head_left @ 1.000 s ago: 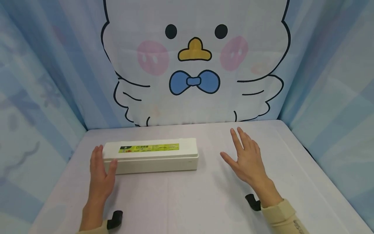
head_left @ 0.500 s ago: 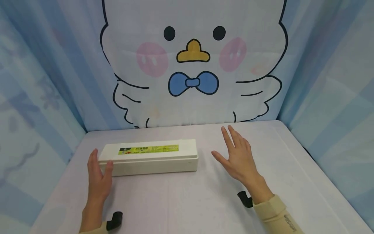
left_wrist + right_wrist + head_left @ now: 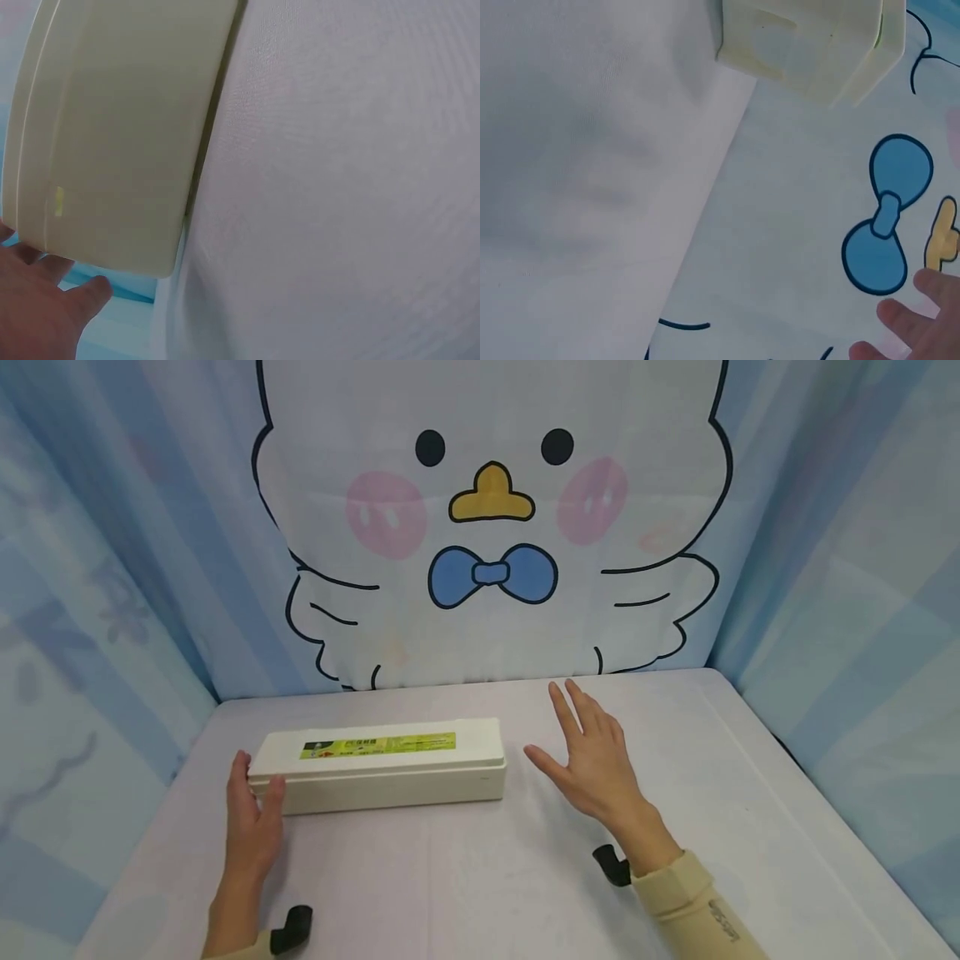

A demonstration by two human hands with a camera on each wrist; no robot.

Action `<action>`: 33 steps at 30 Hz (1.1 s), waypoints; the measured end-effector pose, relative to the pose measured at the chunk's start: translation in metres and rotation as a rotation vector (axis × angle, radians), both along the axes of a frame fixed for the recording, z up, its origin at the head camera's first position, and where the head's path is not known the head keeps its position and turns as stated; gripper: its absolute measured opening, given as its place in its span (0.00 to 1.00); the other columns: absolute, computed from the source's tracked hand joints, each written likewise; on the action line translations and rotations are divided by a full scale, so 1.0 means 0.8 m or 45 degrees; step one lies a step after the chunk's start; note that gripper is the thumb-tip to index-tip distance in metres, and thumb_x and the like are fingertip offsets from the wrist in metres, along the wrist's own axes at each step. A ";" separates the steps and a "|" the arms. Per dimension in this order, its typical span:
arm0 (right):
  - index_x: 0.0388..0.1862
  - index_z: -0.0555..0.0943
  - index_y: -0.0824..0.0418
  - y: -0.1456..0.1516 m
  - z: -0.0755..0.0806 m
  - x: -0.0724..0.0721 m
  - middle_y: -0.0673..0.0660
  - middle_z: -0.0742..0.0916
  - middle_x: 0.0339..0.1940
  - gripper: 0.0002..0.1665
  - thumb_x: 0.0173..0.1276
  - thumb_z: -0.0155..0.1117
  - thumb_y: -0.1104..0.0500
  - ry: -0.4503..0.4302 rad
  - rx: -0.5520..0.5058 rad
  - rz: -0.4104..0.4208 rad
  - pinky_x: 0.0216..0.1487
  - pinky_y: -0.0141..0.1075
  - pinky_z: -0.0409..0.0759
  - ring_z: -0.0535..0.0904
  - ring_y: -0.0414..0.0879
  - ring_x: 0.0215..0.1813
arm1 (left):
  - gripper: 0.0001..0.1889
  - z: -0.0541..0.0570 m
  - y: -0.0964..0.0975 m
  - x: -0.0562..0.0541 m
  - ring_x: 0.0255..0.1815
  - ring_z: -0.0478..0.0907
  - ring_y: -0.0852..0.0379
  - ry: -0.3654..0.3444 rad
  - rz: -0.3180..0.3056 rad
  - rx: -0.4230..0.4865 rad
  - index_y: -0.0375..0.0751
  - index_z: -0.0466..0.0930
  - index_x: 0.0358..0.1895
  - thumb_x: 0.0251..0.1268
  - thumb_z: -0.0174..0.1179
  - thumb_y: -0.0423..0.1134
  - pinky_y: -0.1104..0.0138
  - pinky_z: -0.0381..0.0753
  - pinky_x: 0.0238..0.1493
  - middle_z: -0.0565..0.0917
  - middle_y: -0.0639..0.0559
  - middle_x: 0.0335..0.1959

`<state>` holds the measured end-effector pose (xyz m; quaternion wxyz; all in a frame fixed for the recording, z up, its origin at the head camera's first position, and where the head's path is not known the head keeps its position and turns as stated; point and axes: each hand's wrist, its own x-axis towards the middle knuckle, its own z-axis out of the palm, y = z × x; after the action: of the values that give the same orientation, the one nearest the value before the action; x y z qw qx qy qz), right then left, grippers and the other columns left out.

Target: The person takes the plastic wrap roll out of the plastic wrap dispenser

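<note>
along the bottom of the frame are my beige sleeves, with a bent black piece near each wrist. at lower left, my left grip is spread, thumb apart from the fingers, at the left end of a long white box; i cannot tell whether it touches. right of centre, my right grip is spread too, apart from the box. the box lies left of centre on the pale worktop, a yellow-green label on top. behind, a cartoon bird backdrop fills the upper middle.
</note>
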<state>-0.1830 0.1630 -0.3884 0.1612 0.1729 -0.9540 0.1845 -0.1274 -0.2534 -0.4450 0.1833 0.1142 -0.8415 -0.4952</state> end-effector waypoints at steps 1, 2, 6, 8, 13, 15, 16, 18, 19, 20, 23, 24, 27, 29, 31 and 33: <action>0.84 0.47 0.55 -0.001 0.000 -0.001 0.62 0.53 0.83 0.54 0.71 0.58 0.34 -0.002 0.001 0.004 0.75 0.61 0.49 0.51 0.64 0.79 | 0.38 -0.001 0.000 0.000 0.82 0.36 0.40 -0.006 -0.003 0.011 0.38 0.32 0.82 0.83 0.43 0.48 0.47 0.36 0.78 0.40 0.36 0.82; 0.84 0.47 0.55 -0.003 -0.001 -0.001 0.62 0.53 0.83 0.54 0.71 0.58 0.34 -0.005 0.002 0.007 0.75 0.61 0.49 0.51 0.64 0.79 | 0.38 -0.002 0.000 0.000 0.82 0.36 0.41 -0.011 -0.004 0.020 0.38 0.32 0.82 0.83 0.43 0.48 0.47 0.36 0.78 0.40 0.36 0.82; 0.84 0.47 0.55 -0.009 -0.002 -0.004 0.61 0.54 0.83 0.54 0.71 0.58 0.34 -0.021 0.015 0.014 0.74 0.62 0.52 0.51 0.63 0.79 | 0.38 -0.006 -0.001 -0.001 0.82 0.35 0.45 -0.030 -0.008 0.057 0.41 0.30 0.82 0.83 0.42 0.49 0.49 0.35 0.78 0.39 0.40 0.83; 0.84 0.48 0.55 -0.012 -0.002 -0.005 0.61 0.54 0.83 0.54 0.71 0.58 0.34 -0.031 0.014 0.019 0.74 0.62 0.52 0.52 0.62 0.79 | 0.39 -0.008 -0.002 -0.001 0.82 0.35 0.45 -0.031 -0.011 0.073 0.42 0.30 0.82 0.83 0.42 0.50 0.49 0.35 0.78 0.39 0.41 0.83; 0.84 0.48 0.54 -0.021 -0.004 -0.006 0.60 0.54 0.83 0.54 0.71 0.57 0.33 -0.050 0.016 0.032 0.74 0.62 0.53 0.52 0.62 0.79 | 0.38 -0.011 -0.005 -0.002 0.82 0.36 0.44 -0.013 -0.026 0.113 0.41 0.29 0.82 0.83 0.42 0.48 0.49 0.37 0.78 0.39 0.39 0.83; 0.84 0.48 0.53 -0.025 -0.004 -0.007 0.59 0.55 0.83 0.54 0.70 0.57 0.32 -0.054 0.018 0.041 0.74 0.61 0.54 0.52 0.62 0.79 | 0.38 -0.011 -0.006 -0.003 0.82 0.37 0.45 -0.021 -0.028 0.130 0.41 0.29 0.82 0.83 0.41 0.48 0.51 0.37 0.78 0.39 0.40 0.83; 0.84 0.48 0.53 -0.027 -0.005 -0.007 0.59 0.55 0.83 0.54 0.70 0.57 0.32 -0.056 0.018 0.047 0.74 0.61 0.54 0.52 0.61 0.79 | 0.38 -0.011 -0.006 -0.003 0.82 0.36 0.45 -0.030 -0.029 0.137 0.41 0.28 0.82 0.84 0.41 0.48 0.52 0.37 0.78 0.38 0.40 0.83; 0.84 0.49 0.52 -0.031 -0.005 -0.007 0.58 0.55 0.83 0.54 0.70 0.57 0.32 -0.061 0.015 0.061 0.74 0.61 0.55 0.53 0.61 0.79 | 0.38 -0.011 -0.006 -0.003 0.82 0.36 0.45 -0.054 -0.031 0.152 0.41 0.28 0.82 0.84 0.40 0.48 0.51 0.37 0.78 0.37 0.40 0.83; 0.84 0.49 0.51 -0.033 -0.005 -0.007 0.58 0.55 0.83 0.53 0.70 0.57 0.32 -0.061 0.012 0.068 0.73 0.61 0.55 0.53 0.60 0.79 | 0.38 -0.011 -0.006 -0.004 0.82 0.35 0.45 -0.068 -0.031 0.159 0.41 0.27 0.82 0.84 0.39 0.49 0.51 0.37 0.78 0.37 0.40 0.83; 0.84 0.50 0.51 -0.036 -0.006 -0.007 0.57 0.55 0.83 0.53 0.70 0.57 0.31 -0.062 0.011 0.075 0.73 0.61 0.56 0.53 0.60 0.79 | 0.38 -0.010 -0.006 -0.004 0.82 0.35 0.45 -0.080 -0.031 0.163 0.41 0.27 0.82 0.84 0.39 0.49 0.50 0.37 0.78 0.36 0.40 0.83; 0.84 0.50 0.51 -0.043 -0.007 -0.007 0.57 0.55 0.83 0.53 0.70 0.56 0.31 -0.063 0.013 0.097 0.73 0.62 0.57 0.54 0.60 0.79 | 0.38 -0.009 -0.006 -0.004 0.82 0.34 0.44 -0.111 -0.030 0.167 0.42 0.26 0.82 0.84 0.38 0.50 0.48 0.38 0.78 0.36 0.41 0.83; 0.84 0.50 0.51 -0.045 -0.007 -0.008 0.57 0.56 0.83 0.53 0.70 0.56 0.31 -0.064 0.014 0.104 0.73 0.62 0.57 0.54 0.60 0.79 | 0.38 -0.009 -0.006 -0.004 0.82 0.34 0.44 -0.119 -0.032 0.169 0.42 0.26 0.82 0.84 0.38 0.50 0.48 0.37 0.78 0.36 0.41 0.83; 0.84 0.50 0.50 -0.052 -0.009 -0.009 0.57 0.56 0.83 0.53 0.70 0.55 0.31 -0.067 0.016 0.122 0.72 0.62 0.58 0.54 0.61 0.79 | 0.38 -0.009 -0.006 -0.003 0.82 0.34 0.44 -0.130 -0.047 0.169 0.42 0.26 0.81 0.84 0.38 0.50 0.49 0.36 0.78 0.36 0.41 0.83; 0.84 0.50 0.50 -0.057 -0.009 -0.010 0.57 0.56 0.83 0.53 0.70 0.55 0.30 -0.076 0.019 0.131 0.72 0.62 0.58 0.55 0.61 0.79 | 0.38 -0.010 -0.008 -0.003 0.82 0.33 0.45 -0.131 -0.059 0.176 0.42 0.25 0.81 0.84 0.38 0.50 0.50 0.35 0.78 0.36 0.41 0.83; 0.85 0.50 0.50 -0.062 -0.009 -0.010 0.56 0.56 0.83 0.53 0.70 0.55 0.30 -0.081 0.025 0.142 0.73 0.62 0.59 0.55 0.61 0.79 | 0.38 -0.011 -0.009 -0.004 0.82 0.33 0.45 -0.122 -0.072 0.181 0.41 0.25 0.81 0.84 0.38 0.49 0.51 0.34 0.78 0.36 0.40 0.83; 0.85 0.49 0.49 -0.067 -0.007 -0.011 0.56 0.56 0.83 0.53 0.69 0.55 0.29 -0.088 0.030 0.152 0.73 0.61 0.58 0.54 0.60 0.79 | 0.38 -0.012 -0.011 -0.004 0.82 0.32 0.45 -0.117 -0.077 0.187 0.40 0.25 0.81 0.84 0.38 0.49 0.52 0.34 0.78 0.35 0.40 0.83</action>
<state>-0.1914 0.1096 -0.3943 0.1147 0.2250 -0.9491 0.1884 -0.1304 -0.2621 -0.4546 0.1206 0.1246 -0.8136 -0.5550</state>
